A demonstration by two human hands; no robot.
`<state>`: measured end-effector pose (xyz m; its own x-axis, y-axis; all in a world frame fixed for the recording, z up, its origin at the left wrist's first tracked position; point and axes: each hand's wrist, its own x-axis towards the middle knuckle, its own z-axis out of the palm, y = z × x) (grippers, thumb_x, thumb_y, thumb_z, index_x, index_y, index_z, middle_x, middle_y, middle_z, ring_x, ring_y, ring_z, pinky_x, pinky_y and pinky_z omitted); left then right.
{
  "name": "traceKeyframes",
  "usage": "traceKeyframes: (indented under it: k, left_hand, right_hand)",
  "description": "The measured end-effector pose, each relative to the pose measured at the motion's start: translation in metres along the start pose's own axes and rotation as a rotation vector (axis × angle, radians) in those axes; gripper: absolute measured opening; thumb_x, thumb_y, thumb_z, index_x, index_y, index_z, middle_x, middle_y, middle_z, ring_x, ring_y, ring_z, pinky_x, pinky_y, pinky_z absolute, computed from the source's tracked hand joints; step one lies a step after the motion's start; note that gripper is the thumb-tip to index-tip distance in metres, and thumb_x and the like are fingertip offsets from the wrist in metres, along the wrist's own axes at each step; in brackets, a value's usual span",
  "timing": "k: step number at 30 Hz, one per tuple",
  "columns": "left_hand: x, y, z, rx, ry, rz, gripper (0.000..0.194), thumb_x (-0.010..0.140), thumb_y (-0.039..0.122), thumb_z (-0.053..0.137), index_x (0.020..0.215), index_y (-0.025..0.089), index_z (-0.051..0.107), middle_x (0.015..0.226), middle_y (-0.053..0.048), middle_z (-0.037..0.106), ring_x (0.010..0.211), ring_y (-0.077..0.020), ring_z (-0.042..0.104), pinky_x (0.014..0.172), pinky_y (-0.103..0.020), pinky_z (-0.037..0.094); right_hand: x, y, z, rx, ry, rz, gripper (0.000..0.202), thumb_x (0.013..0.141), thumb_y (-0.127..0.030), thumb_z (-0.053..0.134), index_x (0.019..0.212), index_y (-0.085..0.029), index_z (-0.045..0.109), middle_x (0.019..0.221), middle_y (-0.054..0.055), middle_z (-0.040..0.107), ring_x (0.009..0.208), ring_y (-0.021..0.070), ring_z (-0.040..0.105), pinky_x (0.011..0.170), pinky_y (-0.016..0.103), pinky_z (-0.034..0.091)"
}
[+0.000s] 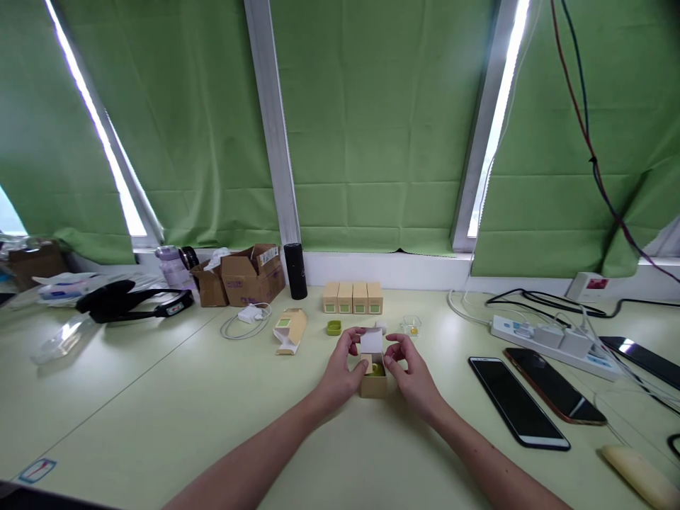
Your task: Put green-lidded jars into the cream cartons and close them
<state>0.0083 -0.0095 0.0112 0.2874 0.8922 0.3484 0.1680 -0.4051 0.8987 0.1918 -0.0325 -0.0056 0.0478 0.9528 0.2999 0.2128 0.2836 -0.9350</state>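
Note:
A small brown cardboard box [374, 387] stands on the table in front of me, its white inner flap [371, 341] raised at the back. Inside it shows a yellow-green item [377, 370], partly hidden by the walls. My left hand [344, 370] grips the box's left side, thumb at the rim and fingers behind the flap. On the other side, my right hand [408, 368] has its bent fingers and thumb at the box's right edge. Behind the hands lie a small green square piece [334, 327] and a clear little container [411, 326] with something yellow in it.
Several matching small boxes [353, 298] stand in a row at the back. An opened carton [290, 330] lies left, near a white charger [251, 314]. On the right are a white-edged phone [519, 402], a dark phone [554, 384] and a cabled power strip [555, 346].

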Motion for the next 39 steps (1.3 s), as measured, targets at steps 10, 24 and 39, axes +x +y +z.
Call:
traceKeyframes:
  k: [10, 24, 39]
  left_hand:
    - [0.0, -0.004, 0.0, 0.01, 0.002, 0.023, 0.053, 0.08, 0.014, 0.059, 0.131, 0.023, 0.048, 0.124, -0.009, 0.054, 0.106, -0.0233, 0.049, 0.101, -0.041, 0.041]
    - [-0.002, -0.005, 0.001, 0.017, 0.015, 0.06, 0.044, 0.083, 0.014, 0.06, 0.123, 0.023, 0.047, 0.121, -0.008, 0.055, 0.104, -0.0221, 0.049, 0.1, -0.04, 0.043]
    - [-0.002, -0.005, 0.002, -0.024, 0.028, 0.098, 0.032, 0.085, 0.016, 0.063, 0.11, 0.024, 0.045, 0.111, -0.006, 0.055, 0.104, -0.0213, 0.051, 0.097, -0.036, 0.043]
  right_hand:
    - [-0.002, 0.0, 0.004, -0.048, -0.01, 0.025, 0.039, 0.087, -0.043, 0.064, 0.121, -0.026, 0.055, 0.094, 0.002, 0.065, 0.087, 0.0233, 0.065, 0.072, 0.035, 0.05]
    - [0.003, 0.007, 0.006, 0.004, -0.029, 0.048, 0.041, 0.085, -0.043, 0.065, 0.121, -0.026, 0.055, 0.096, 0.002, 0.063, 0.078, 0.0205, 0.063, 0.071, 0.035, 0.053]
    - [0.004, 0.009, 0.005, 0.004, -0.023, 0.026, 0.041, 0.086, -0.044, 0.066, 0.121, -0.026, 0.056, 0.096, 0.003, 0.064, 0.077, 0.0207, 0.063, 0.07, 0.035, 0.053]
